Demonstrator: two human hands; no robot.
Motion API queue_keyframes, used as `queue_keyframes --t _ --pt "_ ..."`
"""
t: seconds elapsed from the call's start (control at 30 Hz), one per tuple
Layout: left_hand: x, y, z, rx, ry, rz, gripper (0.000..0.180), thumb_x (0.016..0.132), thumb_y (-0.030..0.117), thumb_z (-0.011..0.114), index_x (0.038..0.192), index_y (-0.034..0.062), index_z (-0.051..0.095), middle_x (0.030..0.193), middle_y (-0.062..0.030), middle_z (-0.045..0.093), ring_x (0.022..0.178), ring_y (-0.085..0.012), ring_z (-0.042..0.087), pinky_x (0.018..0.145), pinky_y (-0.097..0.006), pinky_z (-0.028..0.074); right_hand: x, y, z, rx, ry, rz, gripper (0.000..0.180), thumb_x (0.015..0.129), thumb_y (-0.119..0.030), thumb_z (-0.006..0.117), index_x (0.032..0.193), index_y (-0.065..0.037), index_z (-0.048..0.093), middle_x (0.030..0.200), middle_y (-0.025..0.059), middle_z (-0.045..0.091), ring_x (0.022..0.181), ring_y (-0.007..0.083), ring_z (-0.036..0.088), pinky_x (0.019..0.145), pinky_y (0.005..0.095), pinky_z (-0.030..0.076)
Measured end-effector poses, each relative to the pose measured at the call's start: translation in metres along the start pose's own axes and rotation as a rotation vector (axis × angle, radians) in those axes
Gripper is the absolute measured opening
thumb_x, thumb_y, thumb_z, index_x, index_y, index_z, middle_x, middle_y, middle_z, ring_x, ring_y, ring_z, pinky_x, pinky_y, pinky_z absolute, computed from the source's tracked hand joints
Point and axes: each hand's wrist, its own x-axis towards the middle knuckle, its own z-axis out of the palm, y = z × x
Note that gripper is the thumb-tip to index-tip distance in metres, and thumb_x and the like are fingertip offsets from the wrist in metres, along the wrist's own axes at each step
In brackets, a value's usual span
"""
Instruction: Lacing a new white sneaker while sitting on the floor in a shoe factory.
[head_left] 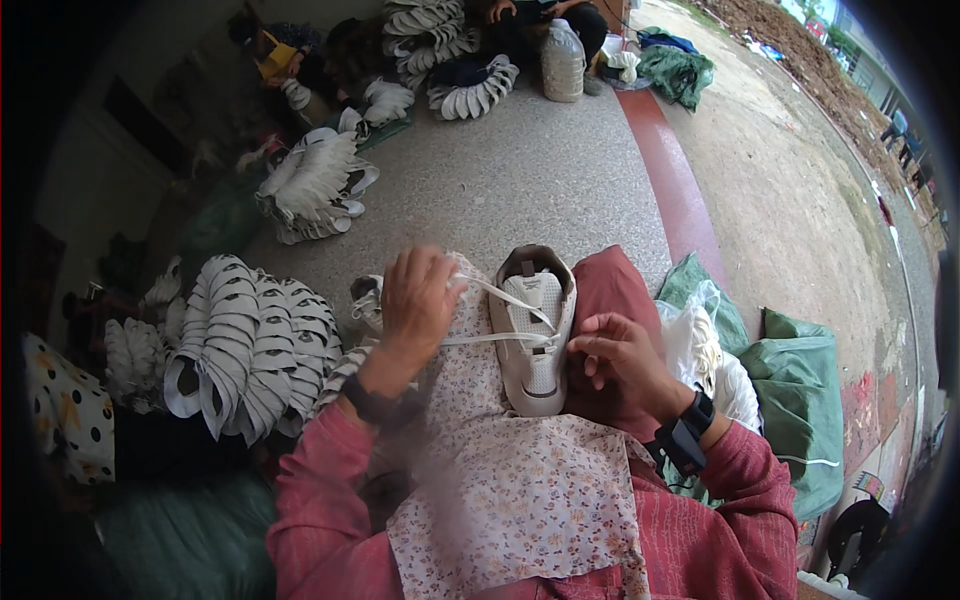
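A cream sneaker upper [533, 375] lies on my lap, its toe toward me and its heel opening away. White shoelace [500, 293] runs from its eyelets across to the left in two strands. My left hand [418, 300], raised left of the shoe and slightly blurred, is closed on the lace. By the shoe's right edge is my right hand [620, 355], its fingers loosely bent and apart, with nothing visible in them. A flowered cloth [520, 500] covers my lap under the shoe.
Stacked white shoe uppers [255, 350] stand at my left, with more stacks [315, 185] farther off. Green sacks [795, 400] and a clear bag of white laces [705, 350] lie at my right. A large plastic bottle [563, 62] stands ahead near other seated people.
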Motion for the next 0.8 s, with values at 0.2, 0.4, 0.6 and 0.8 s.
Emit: queue_keyframes --t 0.2,0.4,0.6,0.8 --pt "-0.067 0.029 -0.004 -1.324 -0.763 -1.115 0.022 0.099 0.026 0.061 0.103 0.0041 0.061 0.07 0.0038 0.054 0.054 -0.0047 0.051 0.047 -0.018 0.039 0.02 -0.024 0.001 -0.974 0.001 -0.859 0.018 0.086 -0.002 0.062 0.104 -0.005 0.062 0.095 0.0107 0.061 0.077 0.0277 0.065 0.064 0.0378 0.052" --pt "-0.069 0.041 0.01 -1.378 -0.5 -0.923 0.022 0.096 0.025 0.065 0.107 0.006 0.062 0.08 0.0016 0.057 0.063 -0.0048 0.055 0.051 -0.018 0.042 0.031 -0.015 0.002 -1.379 -0.273 -0.891 0.016 0.086 -0.009 0.062 0.102 -0.008 0.063 0.095 0.01 0.059 0.08 0.0325 0.064 0.064 0.0425 0.054" --pt "-0.018 0.053 0.027 -0.372 -0.06 0.057 0.028 0.079 0.019 0.077 0.101 0.0106 0.063 0.095 -0.0049 0.058 0.097 -0.024 0.056 0.086 -0.038 0.044 0.036 0.003 0.005 -1.48 -0.184 -0.86 0.01 0.088 -0.011 0.061 0.097 -0.007 0.059 0.097 0.0092 0.057 0.081 0.0315 0.065 0.064 0.0417 0.055" --pt "0.003 0.022 0.058 -0.369 -0.277 0.251 0.019 0.084 0.024 0.07 0.093 0.0103 0.06 0.091 -0.0065 0.057 0.094 -0.0287 0.055 0.088 -0.04 0.04 0.015 -0.005 0.009 -1.287 -0.278 -0.76 0.012 0.086 -0.01 0.062 0.097 -0.008 0.057 0.096 0.0108 0.057 0.083 0.0322 0.065 0.062 0.0427 0.053"
